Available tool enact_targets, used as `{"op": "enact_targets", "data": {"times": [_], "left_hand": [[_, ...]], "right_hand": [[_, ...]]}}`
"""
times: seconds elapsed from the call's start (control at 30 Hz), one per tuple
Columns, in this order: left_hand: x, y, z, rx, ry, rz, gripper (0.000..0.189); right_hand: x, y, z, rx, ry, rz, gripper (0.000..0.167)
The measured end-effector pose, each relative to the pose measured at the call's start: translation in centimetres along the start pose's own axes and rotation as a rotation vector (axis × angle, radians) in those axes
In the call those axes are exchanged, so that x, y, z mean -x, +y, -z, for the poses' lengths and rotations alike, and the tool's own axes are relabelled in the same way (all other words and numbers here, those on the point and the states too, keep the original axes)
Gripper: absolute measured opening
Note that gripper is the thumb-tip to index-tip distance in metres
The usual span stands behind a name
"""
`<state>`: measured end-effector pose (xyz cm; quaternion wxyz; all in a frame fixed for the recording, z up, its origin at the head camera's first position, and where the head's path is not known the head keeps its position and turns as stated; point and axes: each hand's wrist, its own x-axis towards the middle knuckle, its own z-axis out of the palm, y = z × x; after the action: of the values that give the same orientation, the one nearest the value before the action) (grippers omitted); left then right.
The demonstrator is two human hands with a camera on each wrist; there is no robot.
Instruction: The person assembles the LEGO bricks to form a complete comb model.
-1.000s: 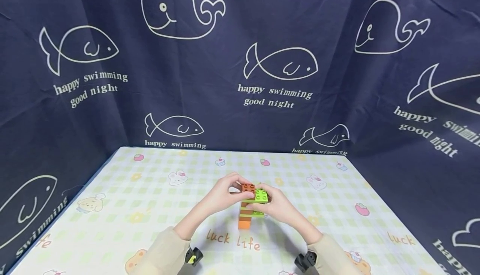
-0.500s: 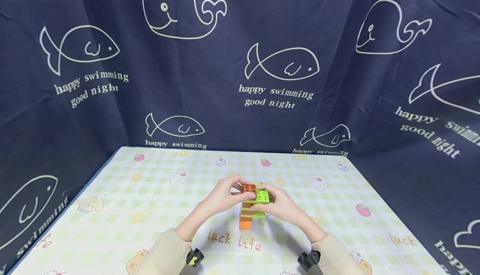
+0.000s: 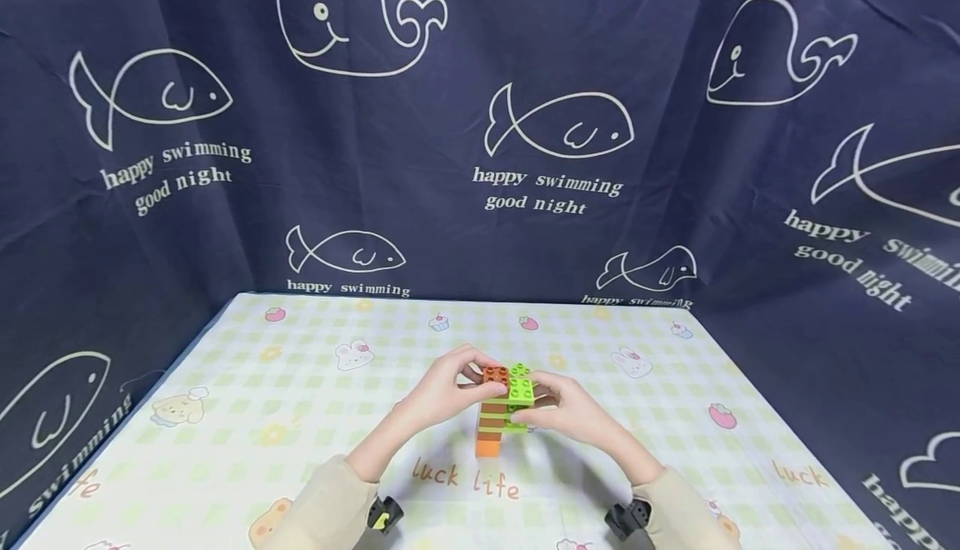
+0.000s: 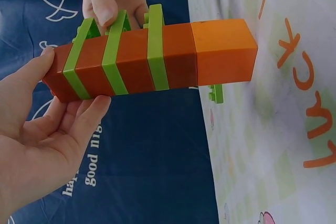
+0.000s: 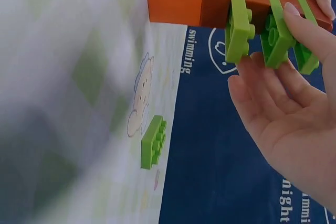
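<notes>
A tower of toy building bricks stands upright, its orange brick (image 3: 487,448) at the bottom, against the tablecloth. Above it alternate brown bricks (image 4: 139,53) and thin green plates (image 4: 156,51), which jut out to the right. My left hand (image 3: 448,387) pinches the tower's upper part around the top brown brick (image 3: 496,375). Beside the jutting plates is my right hand (image 3: 566,407), fingers loosely extended. In the right wrist view, its thumb (image 5: 302,22) reaches to the middle green plate (image 5: 275,38) and the other fingers lie below.
A loose green plate (image 5: 153,142) with studs lies on the tablecloth (image 3: 300,417) behind the tower. Dark blue curtains (image 3: 420,158) with white whale and fish drawings hang behind the table and at its sides.
My right hand has drawn back a little to the right from the top green plate, uncovering the loose green plate behind. The left hand keeps its grip and the tower stays in place.
</notes>
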<state>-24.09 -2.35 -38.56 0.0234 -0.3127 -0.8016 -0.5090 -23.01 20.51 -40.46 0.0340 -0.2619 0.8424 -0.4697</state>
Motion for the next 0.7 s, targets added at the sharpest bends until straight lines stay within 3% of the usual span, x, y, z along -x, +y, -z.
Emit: {"op": "enact_targets", "data": {"times": [0.2,0.43,0.7], "left_hand": [[0.0,-0.2,-0.1,0.004,0.002,0.012,0.024],[0.1,-0.2,0.0,0.022,0.004,0.017,0.023],[0.0,-0.1,-0.1,0.008,0.003,0.023,0.024]], "right_hand": [[0.5,0.2,0.8,0.007,-0.001,-0.003,0.035],[0.7,0.8,1.6,0.047,-0.004,0.048,0.033],[0.6,1.6,1.9,0.022,-0.020,0.017,0.033]]}}
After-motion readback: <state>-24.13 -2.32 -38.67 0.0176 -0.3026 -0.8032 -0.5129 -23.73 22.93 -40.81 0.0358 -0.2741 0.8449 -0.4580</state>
